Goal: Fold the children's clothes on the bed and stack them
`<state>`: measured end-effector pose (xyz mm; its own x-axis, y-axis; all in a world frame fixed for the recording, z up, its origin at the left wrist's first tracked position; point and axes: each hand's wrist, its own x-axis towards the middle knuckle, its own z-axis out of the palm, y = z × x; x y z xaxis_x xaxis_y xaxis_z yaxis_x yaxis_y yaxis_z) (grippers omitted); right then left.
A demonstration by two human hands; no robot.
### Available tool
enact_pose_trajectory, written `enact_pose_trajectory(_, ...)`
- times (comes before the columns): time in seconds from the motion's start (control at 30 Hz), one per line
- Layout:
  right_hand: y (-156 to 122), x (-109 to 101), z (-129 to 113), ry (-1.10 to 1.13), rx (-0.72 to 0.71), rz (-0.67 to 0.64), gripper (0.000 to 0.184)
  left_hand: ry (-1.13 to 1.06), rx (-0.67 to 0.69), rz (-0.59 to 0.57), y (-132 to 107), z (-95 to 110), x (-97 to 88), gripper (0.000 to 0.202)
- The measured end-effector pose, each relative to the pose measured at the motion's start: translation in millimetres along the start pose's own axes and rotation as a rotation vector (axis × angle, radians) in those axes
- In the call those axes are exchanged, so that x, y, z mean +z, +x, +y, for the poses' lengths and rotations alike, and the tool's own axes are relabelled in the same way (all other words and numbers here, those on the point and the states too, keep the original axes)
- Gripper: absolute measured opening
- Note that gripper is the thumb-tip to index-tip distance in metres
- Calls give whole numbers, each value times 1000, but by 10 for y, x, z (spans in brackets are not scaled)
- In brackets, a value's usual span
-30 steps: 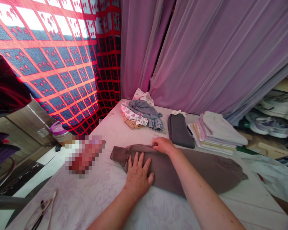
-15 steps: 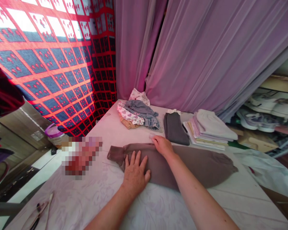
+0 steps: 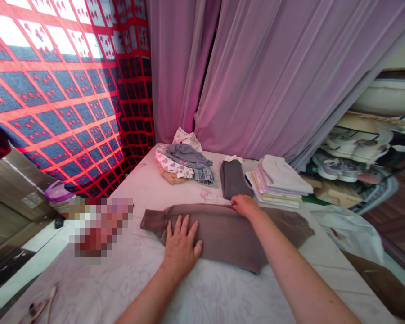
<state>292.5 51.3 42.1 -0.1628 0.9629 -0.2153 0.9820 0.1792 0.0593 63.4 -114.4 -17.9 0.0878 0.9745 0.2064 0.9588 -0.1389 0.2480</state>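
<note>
Both the left hand and the right hand are on a pair of long, soft brown-gray pants. The pants lie folded in a long strip across the middle of the cloth-covered counter, closer to the near edge than the far edge. The left hand is open and flat on the pants, with its fingers spread out, and it holds nothing. The right hand has moved a little along the top edge of the pants since a moment ago, toward the wide end, while the left hand is in almost the same spot. Its fingers curl at that edge, but I cannot tell if they have a firm hold. Now the top edge looks neat and straight. Near the far edge of the counter sits a messy pile of small clothes with jeans and a heart print. Next to it lies a folded dark gray cloth, and then comes a tidy stack of folded clothes. Past the far edge hang purple curtains. Glasses lie by the near left corner, and a blurry patch hides something on the left.
</note>
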Motion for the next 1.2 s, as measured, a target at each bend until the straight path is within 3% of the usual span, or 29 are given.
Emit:
enact_pose_trajectory(0.17,-33,34,106,-42,9,10,16,-4,1,-1,3,5,-4,51)
enact_pose_trajectory(0.4,-151,199,106,-7,109,106,30,6,2,-3,-3,-1,16,51)
enact_pose_trajectory(0.67,-153,-20,604,-47,302,-14,33,13,2,-4,8,-3,8,50)
enact_pose_trajectory(0.83,-165,-18,844,-63,410,-59,34,23,0,-14,6,2,-15,50)
enact_pose_trajectory(1.2,-100,159,990,-34,458,-10,34,62,-6,-61,17,10,-20,51)
